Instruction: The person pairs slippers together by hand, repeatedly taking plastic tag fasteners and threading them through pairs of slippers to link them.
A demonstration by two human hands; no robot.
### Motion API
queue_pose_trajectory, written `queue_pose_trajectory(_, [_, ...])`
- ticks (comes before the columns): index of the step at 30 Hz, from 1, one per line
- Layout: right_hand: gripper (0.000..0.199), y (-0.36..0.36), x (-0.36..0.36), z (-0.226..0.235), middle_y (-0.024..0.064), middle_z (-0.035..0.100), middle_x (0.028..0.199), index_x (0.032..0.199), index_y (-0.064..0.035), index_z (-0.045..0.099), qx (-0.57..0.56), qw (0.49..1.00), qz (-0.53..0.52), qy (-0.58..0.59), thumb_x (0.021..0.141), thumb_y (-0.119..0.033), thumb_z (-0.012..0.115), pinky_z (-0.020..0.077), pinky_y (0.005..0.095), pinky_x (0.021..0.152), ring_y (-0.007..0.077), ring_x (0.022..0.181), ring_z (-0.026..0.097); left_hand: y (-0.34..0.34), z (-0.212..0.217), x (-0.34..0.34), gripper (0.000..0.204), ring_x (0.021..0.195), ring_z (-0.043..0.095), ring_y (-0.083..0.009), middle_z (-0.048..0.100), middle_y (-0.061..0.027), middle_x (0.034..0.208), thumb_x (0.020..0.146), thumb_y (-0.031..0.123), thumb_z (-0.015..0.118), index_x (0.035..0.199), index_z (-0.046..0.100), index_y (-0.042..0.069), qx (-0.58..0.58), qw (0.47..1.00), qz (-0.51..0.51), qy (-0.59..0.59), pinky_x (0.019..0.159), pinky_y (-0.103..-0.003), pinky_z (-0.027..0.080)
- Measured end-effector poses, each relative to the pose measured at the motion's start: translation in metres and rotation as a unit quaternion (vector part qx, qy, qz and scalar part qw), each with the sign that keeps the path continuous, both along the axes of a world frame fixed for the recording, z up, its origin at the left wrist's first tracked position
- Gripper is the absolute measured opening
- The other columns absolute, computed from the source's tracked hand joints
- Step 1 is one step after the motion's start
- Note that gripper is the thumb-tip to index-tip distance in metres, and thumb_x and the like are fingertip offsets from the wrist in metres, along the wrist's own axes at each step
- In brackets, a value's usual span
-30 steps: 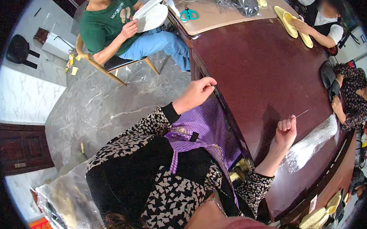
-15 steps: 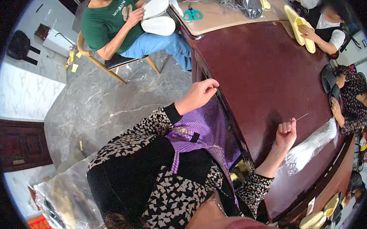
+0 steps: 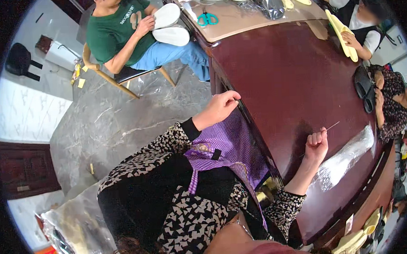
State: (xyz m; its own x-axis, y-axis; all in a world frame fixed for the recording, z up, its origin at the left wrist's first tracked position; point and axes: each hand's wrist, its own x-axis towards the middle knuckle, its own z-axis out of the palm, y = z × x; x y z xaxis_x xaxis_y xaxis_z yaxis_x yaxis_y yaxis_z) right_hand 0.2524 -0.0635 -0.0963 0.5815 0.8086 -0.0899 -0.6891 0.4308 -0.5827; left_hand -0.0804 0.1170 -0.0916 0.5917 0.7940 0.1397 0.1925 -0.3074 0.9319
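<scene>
My left hand is closed in a pinch beside the near left edge of the dark red table. Whatever lies between its fingertips is too small to make out. Over the tabletop, my right hand has its fingers curled around a thin, pale, needle-like rod, which points up and to the right. To the right of that hand lies a stack of clear plastic bags. A purple checked apron covers my lap below the left hand.
Across the corner sits a person with white slippers. Teal-handled scissors lie on a beige board. At the right, two people hold yellow slippers and black slippers. A clear plastic sack stands behind my left side.
Both my hands keep nearly the same pose, the right still with the rod. At the right, the black slippers have been turned and the yellow slippers shifted slightly. The whole view has shifted a little.
</scene>
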Motion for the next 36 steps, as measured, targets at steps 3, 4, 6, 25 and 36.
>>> queue_pose_trajectory(3, [0.018,0.000,-0.001,0.001,-0.0032,0.038,0.054,0.098,-0.0047,0.059,-0.001,1.000,0.014,-0.011,0.095,-0.019,0.049,0.0271,0.0242,0.045,0.0091,0.046,0.030,-0.001,-0.004,0.001,0.019,0.067,0.053,-0.0076,0.057,-0.0006,0.072,0.085,0.007,0.057,0.103,0.058,0.001,0.008,1.000,0.010,-0.004,0.060,-0.025,0.043])
queue_pose_trajectory(4, [0.018,0.001,-0.003,0.002,-0.0032,0.038,0.054,0.098,-0.0047,0.059,0.000,1.000,0.016,-0.010,0.095,-0.019,0.049,0.0271,0.0242,0.045,0.0091,0.046,0.030,-0.002,-0.004,0.000,0.019,0.067,0.053,-0.0076,0.057,-0.0007,0.072,0.085,0.007,0.057,0.103,0.058,0.001,0.004,1.000,0.005,0.002,0.061,-0.025,0.044])
queue_pose_trajectory(6, [0.016,0.002,-0.005,0.004,-0.0040,0.034,0.054,0.097,-0.0036,0.056,-0.012,1.000,0.000,0.001,0.095,-0.017,0.047,0.0260,0.0236,0.044,0.0082,0.046,0.029,-0.002,-0.003,0.000,0.019,0.067,0.054,-0.0078,0.057,-0.0009,0.073,0.085,0.007,0.057,0.103,0.058,0.001,-0.006,1.000,-0.005,0.014,0.061,-0.025,0.044])
queue_pose_trajectory(25, [0.015,0.000,-0.004,0.004,-0.0047,0.034,0.056,0.096,-0.0045,0.054,-0.021,1.000,0.010,-0.015,0.096,-0.017,0.045,0.0291,0.0227,0.045,0.0074,0.046,0.030,-0.007,-0.009,0.002,0.016,0.066,0.052,-0.0069,0.056,-0.0012,0.071,0.086,0.008,0.056,0.101,0.057,0.001,-0.002,1.000,-0.016,0.012,0.059,-0.025,0.042])
queue_pose_trajectory(36, [0.015,0.006,-0.004,0.005,-0.0045,0.033,0.056,0.097,-0.0051,0.054,-0.024,0.999,-0.036,0.001,0.096,-0.018,0.046,0.0274,0.0232,0.044,0.0075,0.046,0.030,-0.004,-0.005,0.001,0.015,0.067,0.049,-0.0065,0.054,0.0006,0.072,0.086,0.008,0.056,0.098,0.057,0.000,0.000,1.000,-0.018,-0.005,0.059,-0.024,0.041])
